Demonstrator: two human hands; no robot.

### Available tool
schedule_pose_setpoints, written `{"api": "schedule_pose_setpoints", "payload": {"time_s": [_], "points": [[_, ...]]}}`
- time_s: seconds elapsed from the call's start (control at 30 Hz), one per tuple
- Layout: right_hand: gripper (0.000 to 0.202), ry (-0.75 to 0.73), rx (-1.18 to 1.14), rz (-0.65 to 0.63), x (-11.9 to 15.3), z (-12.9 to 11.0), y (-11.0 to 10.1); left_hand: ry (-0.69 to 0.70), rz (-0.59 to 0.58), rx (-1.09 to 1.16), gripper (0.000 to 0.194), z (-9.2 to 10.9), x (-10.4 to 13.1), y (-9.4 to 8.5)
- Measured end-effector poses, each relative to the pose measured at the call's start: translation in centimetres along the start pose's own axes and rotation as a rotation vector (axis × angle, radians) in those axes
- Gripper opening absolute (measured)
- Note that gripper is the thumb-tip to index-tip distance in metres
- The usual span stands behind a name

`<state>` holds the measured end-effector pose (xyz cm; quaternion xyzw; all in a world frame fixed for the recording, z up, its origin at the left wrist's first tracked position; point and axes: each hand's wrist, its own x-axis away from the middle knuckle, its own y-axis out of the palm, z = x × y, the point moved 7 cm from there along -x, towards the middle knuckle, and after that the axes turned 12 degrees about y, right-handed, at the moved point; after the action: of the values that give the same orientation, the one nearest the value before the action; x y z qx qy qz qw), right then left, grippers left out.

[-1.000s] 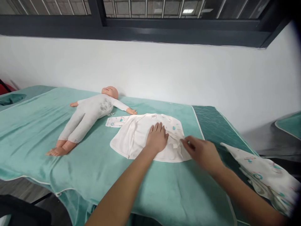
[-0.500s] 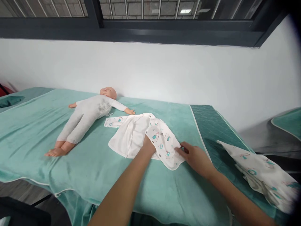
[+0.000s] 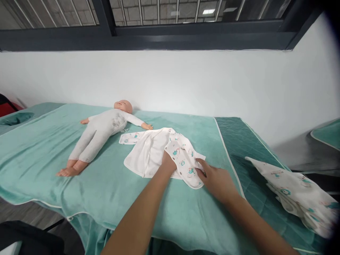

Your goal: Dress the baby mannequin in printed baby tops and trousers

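A white baby shirt [image 3: 148, 156] with a teal and pink print lies spread on the green bedding. One printed sleeve points left, and a front panel is folded over on the right. My left hand [image 3: 168, 162] reaches under that panel, so its fingers are hidden. At the panel's right edge, my right hand [image 3: 216, 180] pinches the shirt's fabric between thumb and fingers. A baby doll [image 3: 103, 124] in a white bodysuit lies on its back to the left, its outstretched hand close to the shirt's collar and sleeve.
Green bedding [image 3: 87, 198] covers the bed, with a darker green strip [image 3: 231, 131] on the right. Folded printed baby cloth [image 3: 294, 187] lies at the right edge. A white wall [image 3: 186, 81] and a dark window frame [image 3: 186, 40] stand behind. A black object [image 3: 32, 237] is at lower left.
My right hand has shifted slightly left along the panel, drawing its edge inward so a corner of fabric shows above the fingers. My left hand stays under the panel.
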<state>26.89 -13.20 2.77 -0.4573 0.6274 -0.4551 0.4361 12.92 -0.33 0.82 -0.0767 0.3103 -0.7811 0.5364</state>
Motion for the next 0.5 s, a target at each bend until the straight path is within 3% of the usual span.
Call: {"api": "schedule_pose_setpoints", "payload": {"time_s": [0.13, 0.23, 0.37, 0.5], "points": [[0.034, 0.120, -0.333, 0.059, -0.2, 1.9, -1.0, -0.010, 0.034, 0.005, 0.028, 0.0, 0.3, -0.3], [0.039, 0.204, -0.489, 0.186, -0.8, 4.3, -3.3, -0.008, 0.051, 0.009, 0.035, -0.2, 0.4, -0.3], [0.042, 0.172, -0.208, 0.383, -3.2, 6.9, -7.0, -0.001, 0.071, -0.001, 0.045, -0.6, 0.3, -0.3], [0.042, 0.245, 0.030, 0.392, -6.6, 9.8, -7.5, 0.045, 0.106, -0.033, 0.054, -0.3, 0.2, -0.6]]}}
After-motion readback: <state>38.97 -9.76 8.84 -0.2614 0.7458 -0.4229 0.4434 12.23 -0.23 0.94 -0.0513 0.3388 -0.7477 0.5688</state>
